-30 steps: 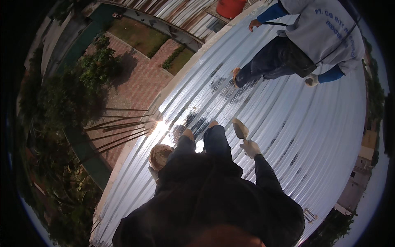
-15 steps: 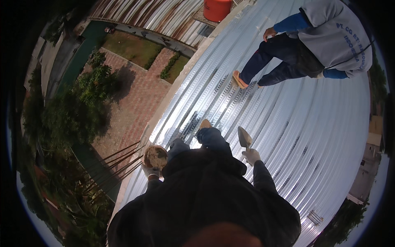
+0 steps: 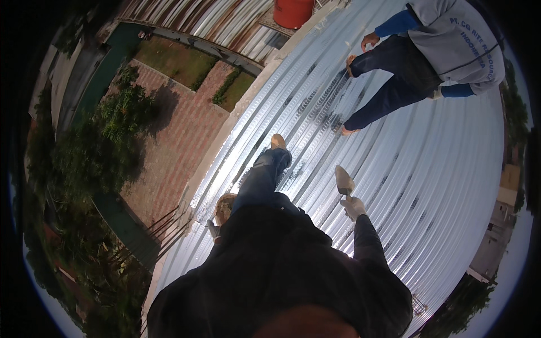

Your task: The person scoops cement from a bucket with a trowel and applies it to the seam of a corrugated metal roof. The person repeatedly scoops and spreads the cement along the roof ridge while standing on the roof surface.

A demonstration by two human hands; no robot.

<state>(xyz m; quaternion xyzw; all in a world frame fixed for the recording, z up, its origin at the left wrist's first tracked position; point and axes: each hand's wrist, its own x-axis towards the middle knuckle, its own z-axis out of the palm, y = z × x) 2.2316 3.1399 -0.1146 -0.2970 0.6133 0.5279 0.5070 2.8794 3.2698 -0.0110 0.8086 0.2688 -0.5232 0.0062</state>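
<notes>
Clamping pointed grey-metal trowel (image 3: 344, 181) in white-gloved right hand (image 3: 354, 208), with round tan bowl (image 3: 220, 205) at gloved left hand (image 3: 213, 230) — cannot tell if gripped. Could slip, misstepping on silver ribbed-metal roof (image 3: 394, 169).

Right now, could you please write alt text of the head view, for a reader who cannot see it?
A person, seen from above on a ribbed, shiny metal roof, holds a trowel in the gloved right hand, with a partly hidden round container at the gloved left hand. A co-worker is ahead on the right; a paved yard lies below, left.
</notes>
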